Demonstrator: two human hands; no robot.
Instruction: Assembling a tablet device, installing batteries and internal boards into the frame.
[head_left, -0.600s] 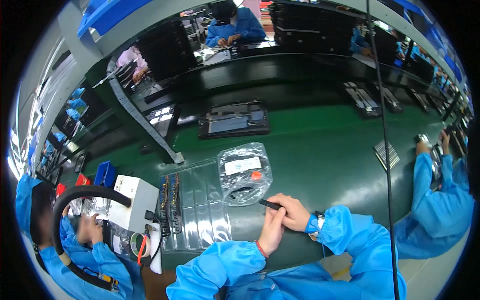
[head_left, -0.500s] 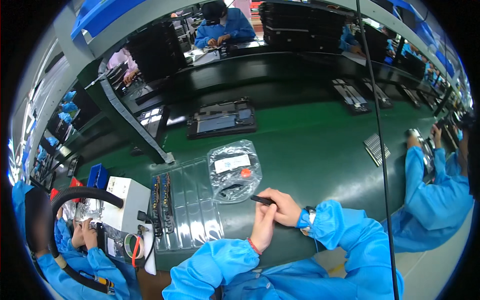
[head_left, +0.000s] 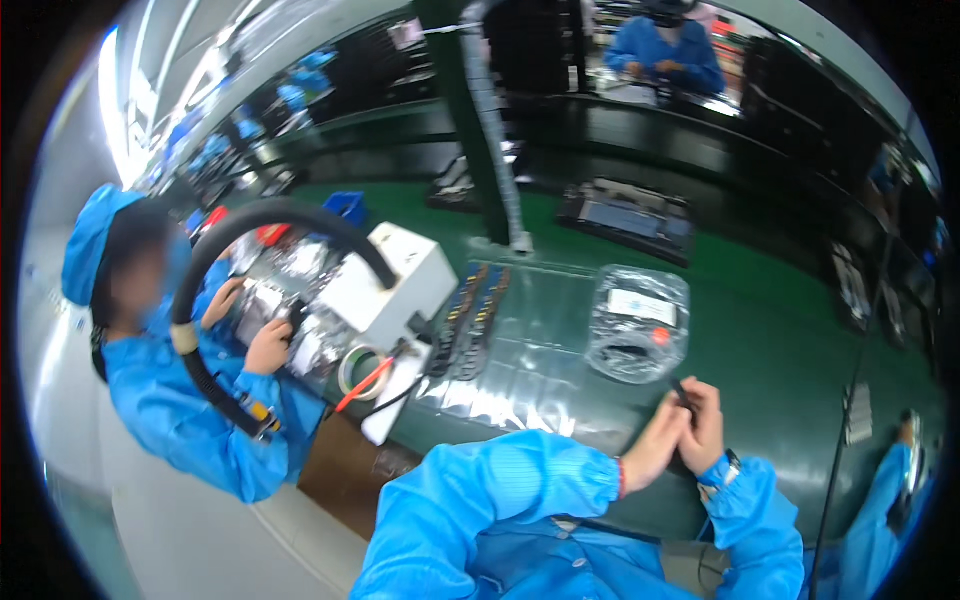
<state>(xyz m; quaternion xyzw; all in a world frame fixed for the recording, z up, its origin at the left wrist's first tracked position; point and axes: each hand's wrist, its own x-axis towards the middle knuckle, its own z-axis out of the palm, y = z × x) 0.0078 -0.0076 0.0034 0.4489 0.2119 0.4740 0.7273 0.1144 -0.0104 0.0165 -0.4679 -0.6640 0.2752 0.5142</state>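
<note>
My left hand [head_left: 652, 446] and my right hand [head_left: 706, 428] are pressed together over the green table. Between them is a small black bar-shaped part [head_left: 682, 394], its far end sticking out past the fingers. My right fingers curl around the part, and my left fingers close against it from the left. Its lower portion and some fingertips are hidden, and its exact kind cannot be made out. Just beyond the hands lies a clear plastic bag [head_left: 612, 345] with a white label [head_left: 640, 308] and an orange-red round sticker [head_left: 660, 337].
Left of the bag, a clear tray [head_left: 540, 365] carries two rows of small dark parts [head_left: 478, 325]. Further left stand a white box [head_left: 390, 285] with a black hose [head_left: 275, 212] and a tape roll [head_left: 362, 372]. A co-worker [head_left: 190, 370] sits there. A flat device [head_left: 630, 215] lies behind.
The view has swung left, so the bench and my hands appear further right. The left co-worker shows more fully. My hands stay together around the black part.
</note>
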